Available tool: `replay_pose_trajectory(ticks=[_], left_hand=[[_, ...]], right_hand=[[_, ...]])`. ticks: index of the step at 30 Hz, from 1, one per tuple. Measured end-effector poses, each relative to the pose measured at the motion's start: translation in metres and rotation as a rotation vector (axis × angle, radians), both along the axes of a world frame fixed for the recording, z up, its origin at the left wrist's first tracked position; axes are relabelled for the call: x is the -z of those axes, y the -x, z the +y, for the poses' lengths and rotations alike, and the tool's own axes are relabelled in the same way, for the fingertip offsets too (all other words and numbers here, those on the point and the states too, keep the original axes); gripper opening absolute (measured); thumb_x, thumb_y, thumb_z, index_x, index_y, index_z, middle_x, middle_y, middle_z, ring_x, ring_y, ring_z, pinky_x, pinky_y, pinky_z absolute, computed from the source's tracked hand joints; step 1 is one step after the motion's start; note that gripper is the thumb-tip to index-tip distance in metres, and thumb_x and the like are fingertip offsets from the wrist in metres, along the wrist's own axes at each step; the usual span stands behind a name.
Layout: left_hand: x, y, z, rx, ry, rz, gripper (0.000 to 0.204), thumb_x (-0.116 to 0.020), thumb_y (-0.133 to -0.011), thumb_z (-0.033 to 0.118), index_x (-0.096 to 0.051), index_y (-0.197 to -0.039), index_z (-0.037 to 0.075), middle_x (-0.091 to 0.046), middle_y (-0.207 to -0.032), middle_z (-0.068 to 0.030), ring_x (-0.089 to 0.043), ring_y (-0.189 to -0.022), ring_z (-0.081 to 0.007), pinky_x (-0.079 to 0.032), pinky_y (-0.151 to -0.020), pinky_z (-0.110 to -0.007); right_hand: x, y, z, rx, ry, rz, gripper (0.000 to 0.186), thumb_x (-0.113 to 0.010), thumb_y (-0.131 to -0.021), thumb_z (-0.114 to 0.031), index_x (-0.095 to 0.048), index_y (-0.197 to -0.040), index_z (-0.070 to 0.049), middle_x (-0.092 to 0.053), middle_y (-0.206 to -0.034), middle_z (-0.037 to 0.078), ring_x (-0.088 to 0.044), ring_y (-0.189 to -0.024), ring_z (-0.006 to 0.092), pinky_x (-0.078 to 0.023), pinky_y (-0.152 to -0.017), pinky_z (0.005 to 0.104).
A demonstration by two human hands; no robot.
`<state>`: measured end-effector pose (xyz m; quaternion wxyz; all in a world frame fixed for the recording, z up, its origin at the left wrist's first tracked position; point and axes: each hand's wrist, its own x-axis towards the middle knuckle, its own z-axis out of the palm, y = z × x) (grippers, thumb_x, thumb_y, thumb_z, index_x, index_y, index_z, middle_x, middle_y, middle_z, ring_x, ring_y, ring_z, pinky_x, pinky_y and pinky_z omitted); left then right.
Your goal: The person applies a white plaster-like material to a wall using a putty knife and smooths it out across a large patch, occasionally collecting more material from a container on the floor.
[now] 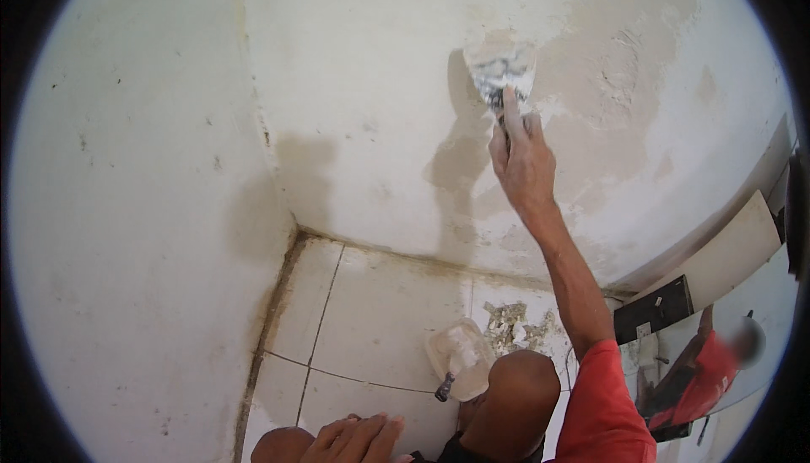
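While the white wall [380,125] fills most of the view and meets a second wall at a corner on its left, a rough grey-beige patch of filler [624,83] spreads across its upper right part. Below the wall lies a floor of pale tiles [380,311], dirty along the joint where it meets the wall. A mirror [726,353] leans low against the wall at its right end. On the tiles near the foot of the wall stands a clear plastic tub [460,357], with a scatter of plaster crumbs [515,328] just beside it. The right hand [523,163] is raised to the wall, its fingers closed around the handle of a putty knife [502,70], whose smeared blade lies flat against the wall at the patch's left edge. The left hand [359,438] rests on a knee far below the wall, fingers loosely spread, holding nothing.
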<state>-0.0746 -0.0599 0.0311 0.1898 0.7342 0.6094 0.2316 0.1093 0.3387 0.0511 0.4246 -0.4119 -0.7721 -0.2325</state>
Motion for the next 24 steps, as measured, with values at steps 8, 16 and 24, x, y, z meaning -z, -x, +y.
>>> replay_pose_trajectory(ticks=[8,16,24], left_hand=[[0.014,0.003,0.001,0.077,-0.011,0.075,0.057,-0.071,-0.078,0.022,-0.059,-0.129,0.001,-0.062,-0.128,-0.0155,-0.057,-0.116,-0.036,-0.044,-0.101,-0.045],[0.011,-0.005,-0.003,-0.035,0.097,0.088,0.057,-0.07,-0.08,0.027,-0.059,-0.131,0.004,-0.06,-0.133,-0.0122,-0.054,-0.122,-0.0309,-0.042,-0.105,-0.045],[-0.004,-0.007,0.004,-0.084,0.221,0.097,0.069,-0.074,-0.078,0.031,-0.052,-0.138,0.004,-0.059,-0.134,-0.0123,-0.052,-0.124,-0.0328,-0.041,-0.107,-0.044]], right_hand=[[0.0,0.004,0.01,0.018,-0.043,0.011,0.065,-0.064,-0.09,-0.013,-0.041,-0.151,-0.011,-0.053,-0.092,0.012,-0.06,-0.066,0.0288,-0.052,-0.052,0.0406],[0.07,-0.044,0.003,0.165,0.175,-0.181,0.068,-0.063,-0.09,-0.013,-0.038,-0.153,-0.015,-0.052,-0.1,0.01,-0.062,-0.069,0.0278,-0.053,-0.053,0.0395],[0.04,-0.071,-0.023,0.075,0.06,-0.053,0.063,-0.066,-0.088,-0.011,-0.048,-0.148,-0.012,-0.055,-0.091,0.008,-0.06,-0.067,0.0255,-0.053,-0.054,0.0369]])
